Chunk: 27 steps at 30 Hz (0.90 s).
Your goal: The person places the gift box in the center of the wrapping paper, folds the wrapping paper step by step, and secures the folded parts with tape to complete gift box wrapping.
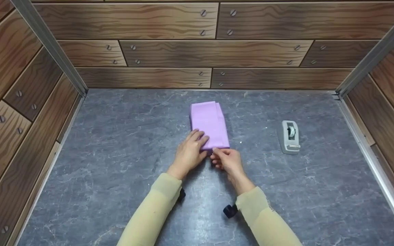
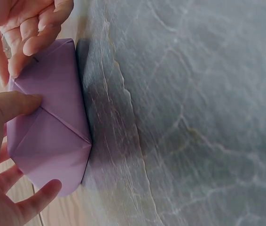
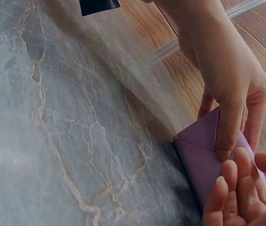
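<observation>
A purple paper-wrapped package (image 1: 208,121) lies lengthwise on the grey marbled surface, its near end folded into creased triangular flaps. My left hand (image 1: 191,150) holds this end, fingers over the top and side, and its thumb (image 2: 22,103) presses on the flap seam in the left wrist view. Close beside it, my right hand (image 1: 229,160) has thumb and index finger pinched together at the top edge of the same end. A small clear piece of tape (image 3: 252,161) glints between those fingertips in the right wrist view. The other right fingers curl in front of the flap.
A grey tape dispenser (image 1: 290,136) with a roll in it stands to the right of the package. Wood-patterned walls (image 1: 169,53) enclose the surface at the back and both sides, with metal rails (image 1: 378,171) along the edges.
</observation>
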Each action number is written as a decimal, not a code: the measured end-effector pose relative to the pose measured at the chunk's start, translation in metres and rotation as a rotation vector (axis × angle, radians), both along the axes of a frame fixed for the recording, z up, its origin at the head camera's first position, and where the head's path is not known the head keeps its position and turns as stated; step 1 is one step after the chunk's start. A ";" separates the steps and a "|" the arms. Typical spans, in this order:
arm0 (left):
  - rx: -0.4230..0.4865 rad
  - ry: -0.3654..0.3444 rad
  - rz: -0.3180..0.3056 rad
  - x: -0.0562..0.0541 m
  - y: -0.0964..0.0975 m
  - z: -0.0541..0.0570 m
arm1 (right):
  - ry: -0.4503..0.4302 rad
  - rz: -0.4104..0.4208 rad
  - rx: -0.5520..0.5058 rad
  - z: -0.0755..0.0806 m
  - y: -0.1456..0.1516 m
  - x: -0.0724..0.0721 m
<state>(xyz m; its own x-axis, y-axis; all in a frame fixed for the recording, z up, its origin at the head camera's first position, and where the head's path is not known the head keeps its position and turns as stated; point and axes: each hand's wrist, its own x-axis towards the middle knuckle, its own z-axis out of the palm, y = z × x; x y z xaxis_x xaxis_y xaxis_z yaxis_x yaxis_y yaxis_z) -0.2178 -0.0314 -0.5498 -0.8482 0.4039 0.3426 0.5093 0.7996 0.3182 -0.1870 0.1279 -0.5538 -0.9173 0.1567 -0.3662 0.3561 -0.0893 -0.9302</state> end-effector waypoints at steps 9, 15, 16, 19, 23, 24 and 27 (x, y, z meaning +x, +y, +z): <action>-0.005 0.015 0.002 0.000 0.000 -0.001 | -0.026 -0.028 0.104 0.002 -0.003 -0.001; -0.007 0.018 0.002 0.000 0.000 -0.001 | -0.057 -0.024 0.083 0.004 -0.004 -0.002; -0.006 0.019 0.001 0.000 0.000 -0.001 | -0.066 -0.023 0.075 0.004 -0.003 -0.002; -0.004 0.023 0.001 0.000 0.000 -0.001 | -0.095 -0.020 0.046 0.006 -0.003 -0.003; -0.002 0.019 -0.002 0.000 0.000 0.000 | -0.130 -0.010 0.021 0.008 -0.002 -0.003; -0.002 0.017 -0.003 0.000 0.000 0.000 | -0.133 -0.008 0.020 0.008 -0.001 -0.003; -0.005 0.010 -0.002 0.000 0.000 -0.001 | -0.131 -0.003 0.024 0.009 -0.001 -0.003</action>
<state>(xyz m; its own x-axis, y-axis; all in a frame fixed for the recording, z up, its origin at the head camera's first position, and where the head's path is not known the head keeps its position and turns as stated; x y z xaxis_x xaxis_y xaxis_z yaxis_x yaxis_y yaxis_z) -0.2176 -0.0313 -0.5504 -0.8442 0.4070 0.3490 0.5137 0.8001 0.3097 -0.1896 0.1270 -0.5453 -0.8613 0.1693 -0.4791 0.4747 -0.0684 -0.8775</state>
